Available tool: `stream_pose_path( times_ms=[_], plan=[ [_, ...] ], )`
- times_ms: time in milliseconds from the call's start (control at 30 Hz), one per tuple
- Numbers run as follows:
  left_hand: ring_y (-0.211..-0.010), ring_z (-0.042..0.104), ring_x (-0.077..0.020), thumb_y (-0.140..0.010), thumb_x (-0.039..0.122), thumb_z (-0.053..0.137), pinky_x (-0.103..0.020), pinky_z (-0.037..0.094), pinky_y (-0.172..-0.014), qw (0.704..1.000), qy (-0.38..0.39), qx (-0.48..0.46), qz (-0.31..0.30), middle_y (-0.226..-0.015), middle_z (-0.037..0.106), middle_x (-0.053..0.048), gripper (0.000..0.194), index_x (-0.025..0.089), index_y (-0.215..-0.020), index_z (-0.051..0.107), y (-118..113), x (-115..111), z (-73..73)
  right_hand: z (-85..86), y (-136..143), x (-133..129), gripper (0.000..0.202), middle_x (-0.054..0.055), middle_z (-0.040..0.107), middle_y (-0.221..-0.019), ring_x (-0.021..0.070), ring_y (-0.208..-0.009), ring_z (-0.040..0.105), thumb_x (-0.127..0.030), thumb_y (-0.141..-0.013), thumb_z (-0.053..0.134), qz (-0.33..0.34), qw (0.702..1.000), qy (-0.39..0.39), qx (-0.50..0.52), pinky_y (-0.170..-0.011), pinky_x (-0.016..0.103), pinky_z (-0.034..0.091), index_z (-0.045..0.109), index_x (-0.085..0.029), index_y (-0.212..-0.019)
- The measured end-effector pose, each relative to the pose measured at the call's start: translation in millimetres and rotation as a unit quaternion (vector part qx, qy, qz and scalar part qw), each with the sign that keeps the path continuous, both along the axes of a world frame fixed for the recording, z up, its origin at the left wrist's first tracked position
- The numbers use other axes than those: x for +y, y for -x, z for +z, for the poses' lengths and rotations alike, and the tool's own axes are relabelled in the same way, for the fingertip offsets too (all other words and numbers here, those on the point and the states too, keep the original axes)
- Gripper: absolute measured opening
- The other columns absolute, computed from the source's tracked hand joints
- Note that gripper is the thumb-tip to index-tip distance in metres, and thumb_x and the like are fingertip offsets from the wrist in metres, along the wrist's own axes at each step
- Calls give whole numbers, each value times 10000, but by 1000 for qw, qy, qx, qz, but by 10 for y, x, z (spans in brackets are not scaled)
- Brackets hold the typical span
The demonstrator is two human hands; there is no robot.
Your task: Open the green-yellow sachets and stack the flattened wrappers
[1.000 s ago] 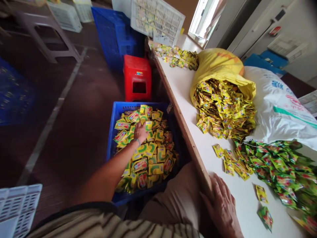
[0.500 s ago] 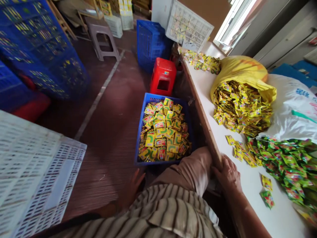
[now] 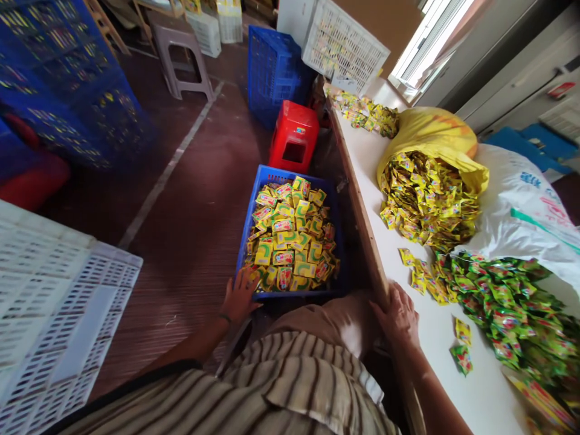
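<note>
A blue plastic crate (image 3: 247,229) full of small yellow-and-green packets (image 3: 290,241) stands on the floor in front of me. At its near left corner is my left hand (image 3: 240,297), fingers spread over the rim and no packet visible in it. My right hand (image 3: 399,314) lies on the wooden edge (image 3: 369,241) of the white table, fingers stretched over the top and thumb on the near side. Beyond it on the tabletop are loose yellow sachets (image 3: 430,281) and a heap of green sachets (image 3: 502,308).
A yellow sack (image 3: 430,130) spills yellow sachets on the table, beside a white sack (image 3: 521,205). A red stool (image 3: 294,136) stands behind the crate. White crates (image 3: 58,302) are at left, stacked blue crates (image 3: 67,84) farther back, near a grey stool (image 3: 181,54).
My left hand has moved up and forward from beside my leg to the crate's near left corner. My right hand stays on the table edge. The view has shifted slightly.
</note>
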State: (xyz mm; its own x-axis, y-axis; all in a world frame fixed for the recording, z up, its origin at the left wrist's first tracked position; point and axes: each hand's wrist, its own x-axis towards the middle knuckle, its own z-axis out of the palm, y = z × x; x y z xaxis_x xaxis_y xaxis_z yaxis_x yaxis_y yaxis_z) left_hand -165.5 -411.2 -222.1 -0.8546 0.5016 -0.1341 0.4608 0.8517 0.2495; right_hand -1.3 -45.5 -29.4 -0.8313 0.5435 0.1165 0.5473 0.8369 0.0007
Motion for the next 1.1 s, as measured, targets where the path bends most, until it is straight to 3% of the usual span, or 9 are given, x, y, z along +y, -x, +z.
stream_pose_path(
  times_ms=[133,233,567,733,867,967,1100],
  plan=[
    [-1475,209,-360,-892,99,370,-657,192,-1134,999,44,-3,-2,-1585,288,-143,549,232,-1397,540,94,101,-133,-24,-15,13,580,169,474,-1428,359,-1290,433,-510,-883,475,3,1000,0,1,-952,550,438,458,-157,-1343],
    [-1470,228,-357,-906,78,289,-664,204,-1118,998,61,-3,-10,-1593,270,-139,569,241,-1384,552,161,134,-127,-11,-11,6,581,165,460,-1439,353,-1303,418,-503,-890,484,7,1000,-1,-5,-965,553,435,444,-170,-1364],
    [-1467,209,-365,-825,113,442,-682,161,-1115,995,91,6,-44,-1599,292,-80,606,305,-1393,526,279,169,-135,32,-9,-20,591,154,428,-1474,346,-1339,382,-501,-885,539,1,1000,15,-4,-1004,556,415,429,-193,-1377],
    [-1464,187,-411,-787,137,535,-706,165,-1102,991,115,13,-65,-1613,225,-143,648,263,-1423,507,546,217,-166,40,-6,-33,596,150,409,-1491,343,-1354,369,-488,-890,537,1,1000,16,-18,-1009,552,417,412,-194,-1394],
    [-1461,220,-398,-830,72,440,-707,167,-1108,987,142,15,-74,-1600,266,-121,633,289,-1420,511,739,200,-106,5,-28,-32,576,146,437,-1473,355,-1343,394,-529,-911,457,-4,1000,4,-5,-985,563,436,428,-193,-1378],
    [-1454,267,-360,-857,32,348,-681,176,-1132,988,143,24,-48,-1574,319,-93,647,323,-1410,516,752,193,-64,-108,-88,5,579,146,478,-1439,372,-1318,434,-549,-924,382,13,1000,-8,25,-906,566,483,424,-202,-1386],
    [-1417,354,-318,-870,14,306,-608,297,-1123,989,131,51,41,-1539,375,-94,656,314,-1424,487,655,268,-79,-304,-95,79,561,152,543,-1366,408,-1238,514,-490,-894,440,54,992,-27,109,-843,579,504,451,-236,-1394]
  ],
)
